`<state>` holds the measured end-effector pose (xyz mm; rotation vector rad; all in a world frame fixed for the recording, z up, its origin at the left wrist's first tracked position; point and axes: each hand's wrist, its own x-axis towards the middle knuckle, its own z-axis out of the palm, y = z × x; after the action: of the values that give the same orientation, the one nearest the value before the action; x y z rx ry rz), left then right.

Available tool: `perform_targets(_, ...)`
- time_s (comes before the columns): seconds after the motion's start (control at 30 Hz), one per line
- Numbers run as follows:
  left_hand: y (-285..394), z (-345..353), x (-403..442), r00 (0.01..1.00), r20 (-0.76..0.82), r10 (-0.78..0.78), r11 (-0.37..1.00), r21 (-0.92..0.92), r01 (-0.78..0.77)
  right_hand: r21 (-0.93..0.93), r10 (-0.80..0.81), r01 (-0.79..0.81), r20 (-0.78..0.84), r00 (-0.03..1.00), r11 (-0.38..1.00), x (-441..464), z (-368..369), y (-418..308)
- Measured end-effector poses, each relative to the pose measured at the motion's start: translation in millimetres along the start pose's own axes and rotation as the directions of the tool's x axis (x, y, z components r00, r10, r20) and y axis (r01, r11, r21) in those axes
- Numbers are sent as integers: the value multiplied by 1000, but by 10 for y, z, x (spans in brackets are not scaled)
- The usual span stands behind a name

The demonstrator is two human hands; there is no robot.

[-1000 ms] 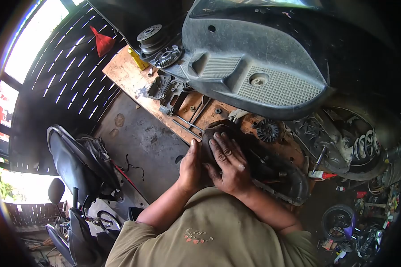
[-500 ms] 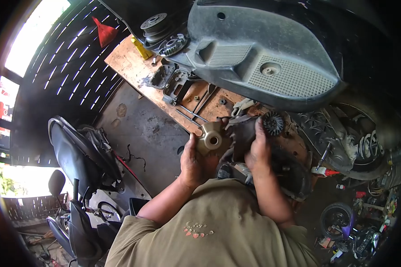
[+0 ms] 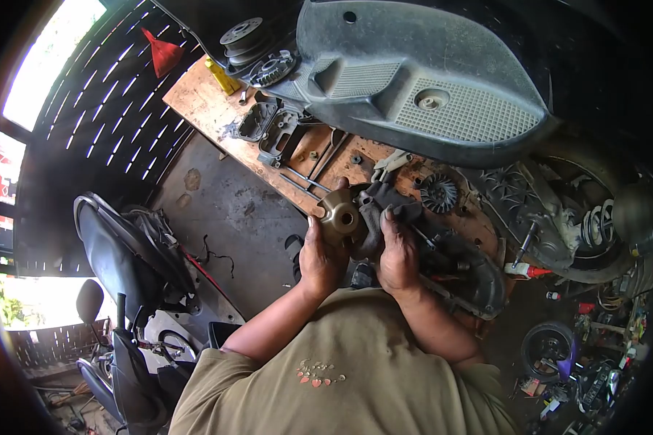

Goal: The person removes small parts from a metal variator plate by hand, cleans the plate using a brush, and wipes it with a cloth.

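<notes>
A bronze-coloured round metal part (image 3: 336, 216) with a hole in its middle is held by its left side in my left hand (image 3: 322, 255). Its thumb lies on the part's edge. Close on the right, my right hand (image 3: 398, 255) grips a dark cloth (image 3: 372, 225) that lies against the part's right side. Most of the fingers of both hands are hidden behind what they hold. Both hands are in front of my chest, over the near edge of the wooden workbench (image 3: 196, 98). A dark engine cover (image 3: 471, 279) lies just right of my right hand.
On the bench are metal housings (image 3: 279, 138), long tools (image 3: 326, 159), a finned fan wheel (image 3: 439, 193) and a yellow bottle (image 3: 222, 77). A scooter's grey footboard (image 3: 442, 94) overhangs it. A scooter (image 3: 123, 243) stands left; a wheel (image 3: 548, 351) lies lower right.
Earlier my right hand lay flat over the dark cloth; the bronze part then came into view. Since then my right hand has moved left, bringing the cloth closer against the part.
</notes>
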<state>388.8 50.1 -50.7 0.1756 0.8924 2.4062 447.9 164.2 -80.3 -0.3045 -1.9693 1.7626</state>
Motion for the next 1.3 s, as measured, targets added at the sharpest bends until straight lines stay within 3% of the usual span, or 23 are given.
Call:
perform_targets(0.03,-19,-7,6,1000,-6,24,1000,11,-24,0,-1,1,1,1000,1000,6,13,3)
perform_targets(0.07,-29,-9,8,999,-11,48,999,23,-47,292,201,-187,-19,979,938,23,44,-15)
perform_targets(0.1,-26,-5,5,999,-11,50,999,22,-50,558,393,-337,21,919,758,45,79,-71)
perform_targets(0.43,-23,-41,6,1000,-4,30,998,-57,-30,614,363,-362,130,923,701,62,194,-252)
perform_targets(0.53,-38,-53,-7,999,6,48,999,-18,-48,588,387,-442,226,894,677,82,106,-140)
perform_targets(0.67,17,-33,-94,997,68,31,993,108,-38,545,356,-347,94,930,763,109,88,-159)
perform_targets(0.73,19,-53,-84,992,108,58,985,155,-74,365,269,-232,-52,962,902,142,70,-96)
perform_targets(0.77,56,-104,-90,993,115,1,986,167,-20,296,226,-187,-105,968,937,163,65,-22)
perform_targets(0.8,91,-153,-93,991,123,-55,983,178,33,241,224,-192,-112,968,951,180,23,-67)
perform_targets(0.87,99,-214,-73,995,95,-27,986,168,10,76,146,-136,-153,977,988,214,-45,-97)
perform_targets(0.93,190,-273,-71,970,53,-239,945,244,220,16,143,-142,-116,983,990,228,-103,-125)
perform_targets(1.0,182,-246,-66,974,1,-226,943,250,218,-132,122,-126,-38,992,983,252,-130,-229)
perform_targets(1.07,188,-313,-30,925,-147,-351,832,404,380,-242,39,-30,31,999,970,259,-132,-256)
perform_targets(1.13,212,-288,9,921,-92,-378,801,466,376,-227,78,-64,54,995,972,261,-136,-262)
perform_targets(1.2,223,-159,-12,887,-221,-405,772,437,461,-214,120,-101,75,990,972,252,-143,-217)
perform_targets(1.3,201,-141,-15,881,-206,-426,798,372,474,101,210,-204,-56,976,974,254,-134,3)
